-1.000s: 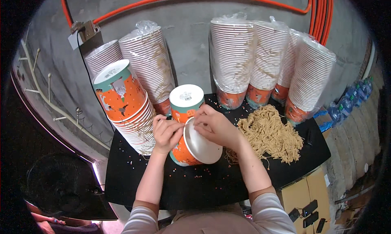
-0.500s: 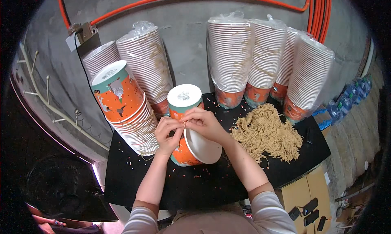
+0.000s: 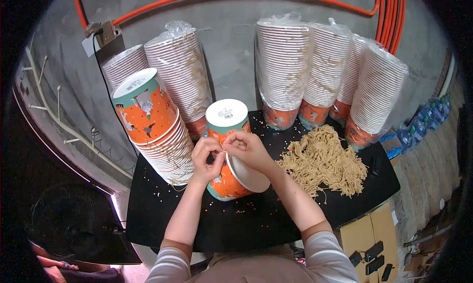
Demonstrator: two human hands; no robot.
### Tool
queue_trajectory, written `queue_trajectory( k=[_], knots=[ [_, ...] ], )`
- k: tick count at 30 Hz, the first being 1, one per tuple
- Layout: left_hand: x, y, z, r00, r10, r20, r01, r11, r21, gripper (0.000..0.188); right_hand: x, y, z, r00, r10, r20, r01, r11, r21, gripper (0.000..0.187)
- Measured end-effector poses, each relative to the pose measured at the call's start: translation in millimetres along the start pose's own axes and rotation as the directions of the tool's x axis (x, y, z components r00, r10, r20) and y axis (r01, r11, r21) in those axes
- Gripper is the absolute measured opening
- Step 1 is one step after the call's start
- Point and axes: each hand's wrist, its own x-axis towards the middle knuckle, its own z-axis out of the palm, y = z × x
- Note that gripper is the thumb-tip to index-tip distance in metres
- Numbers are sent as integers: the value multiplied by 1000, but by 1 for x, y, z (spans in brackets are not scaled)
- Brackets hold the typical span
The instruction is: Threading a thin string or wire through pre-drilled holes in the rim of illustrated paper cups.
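Note:
An orange and teal paper bucket (image 3: 227,185) lies tilted on the table, its white mouth turned to the right. At its upper rim, my left hand (image 3: 206,160) and my right hand (image 3: 249,150) meet with fingers pinched. Between the fingertips shows a thin tan cord (image 3: 222,144), held by both hands close to the rim. How the cord passes through the bucket wall is hidden by my fingers. Just behind stands an upside-down bucket (image 3: 226,112) with its white base up. A heap of loose tan cords (image 3: 325,162) lies to the right of my right forearm.
A leaning stack of upside-down buckets (image 3: 150,110) with cords hanging from it stands at left. Plastic-wrapped bucket stacks (image 3: 283,66) line the grey wall. Small pinkish bits dot the black table (image 3: 236,233). A cardboard box (image 3: 372,233) sits beyond its right edge.
My fingers have shifted slightly at the rim, the right hand's a little more spread. The bucket has tipped slightly, showing less of its inside. The whole view has shifted a little.

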Motion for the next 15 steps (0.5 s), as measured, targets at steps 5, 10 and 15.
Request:
queue_trajectory(
  k=[5,10,15],
  knots=[
    [2,9,-1,1000,-16,-11,16,999,43,17,1,6,2,996,-93,-15,91,991,-94,10],
    [8,4,-2,996,32,-85,-33,999,-10,14,-3,-4,10,999,31,-42,-28,998,59,11],
    [-2,2,6,922,-384,-52,322,835,-447,10,-3,5,6,996,56,-74,-58,998,-25,13]
  ],
)
